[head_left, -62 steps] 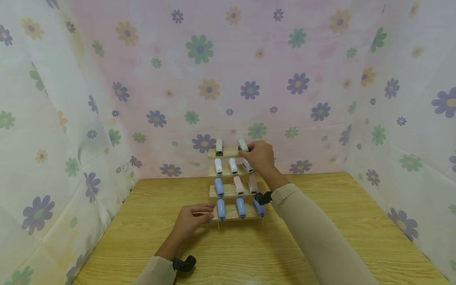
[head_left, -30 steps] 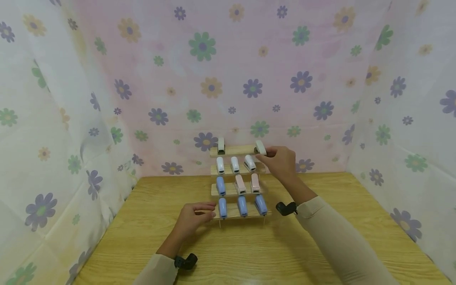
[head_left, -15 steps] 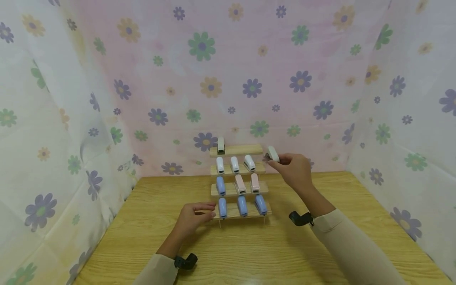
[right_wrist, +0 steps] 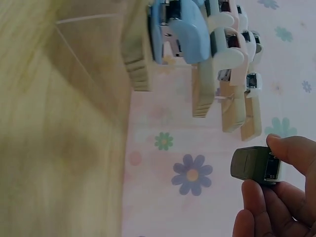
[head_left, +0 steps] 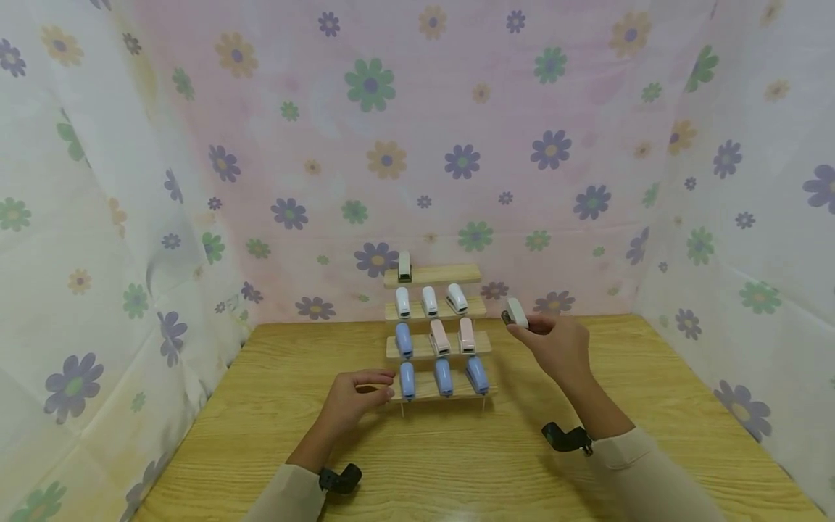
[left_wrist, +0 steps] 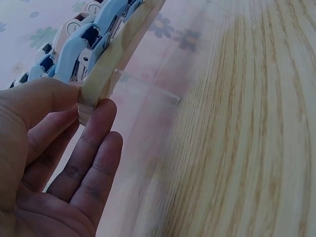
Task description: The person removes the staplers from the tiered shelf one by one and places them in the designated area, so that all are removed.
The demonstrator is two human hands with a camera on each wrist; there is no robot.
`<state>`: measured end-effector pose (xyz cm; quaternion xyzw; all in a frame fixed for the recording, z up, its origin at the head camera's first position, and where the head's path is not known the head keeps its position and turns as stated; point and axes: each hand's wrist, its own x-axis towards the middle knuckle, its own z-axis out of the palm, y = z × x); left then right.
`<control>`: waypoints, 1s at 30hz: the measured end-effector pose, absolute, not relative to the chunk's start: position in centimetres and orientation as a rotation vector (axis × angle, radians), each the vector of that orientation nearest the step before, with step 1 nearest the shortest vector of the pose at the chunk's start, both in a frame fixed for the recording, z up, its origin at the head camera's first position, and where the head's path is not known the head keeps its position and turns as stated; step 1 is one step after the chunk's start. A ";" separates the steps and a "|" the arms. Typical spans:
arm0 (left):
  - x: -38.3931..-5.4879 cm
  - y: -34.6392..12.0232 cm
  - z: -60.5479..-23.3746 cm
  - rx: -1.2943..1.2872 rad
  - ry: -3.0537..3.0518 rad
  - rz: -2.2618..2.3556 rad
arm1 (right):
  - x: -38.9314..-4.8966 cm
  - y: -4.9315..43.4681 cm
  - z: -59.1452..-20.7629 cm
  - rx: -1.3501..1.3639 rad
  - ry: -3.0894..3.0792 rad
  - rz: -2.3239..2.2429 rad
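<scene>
My right hand (head_left: 557, 348) pinches a small white stapler (head_left: 517, 312) in the air, right of a tiered wooden display rack (head_left: 443, 274). The right wrist view shows the dark green underside of this stapler (right_wrist: 251, 164) between thumb and fingers. My left hand (head_left: 349, 399) grips the left end of the rack's lowest board (left_wrist: 101, 81), thumb above and fingertips beneath. One white stapler (head_left: 404, 267) stands at the left of the top tier. White staplers (head_left: 428, 301) fill the second tier, a blue (head_left: 404, 339) and two pink staplers (head_left: 440, 337) the third, blue staplers (head_left: 443, 377) the lowest.
The rack stands on a wood-grain table (head_left: 293, 435) on thin clear legs (left_wrist: 148, 88). Flower-patterned cloth (head_left: 417, 130) hangs behind the table and along both sides.
My right hand has lifted the white stapler from the top tier, carried it right past the board's end, then lowered it. My left hand stays at the lowest board.
</scene>
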<state>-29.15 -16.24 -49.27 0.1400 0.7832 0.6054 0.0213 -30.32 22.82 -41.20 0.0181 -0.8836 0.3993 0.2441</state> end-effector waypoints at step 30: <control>-29.3 -16.4 -49.6 0.509 2.495 1.864 | -28.5 24.8 -47.1 -0.203 -2.626 1.159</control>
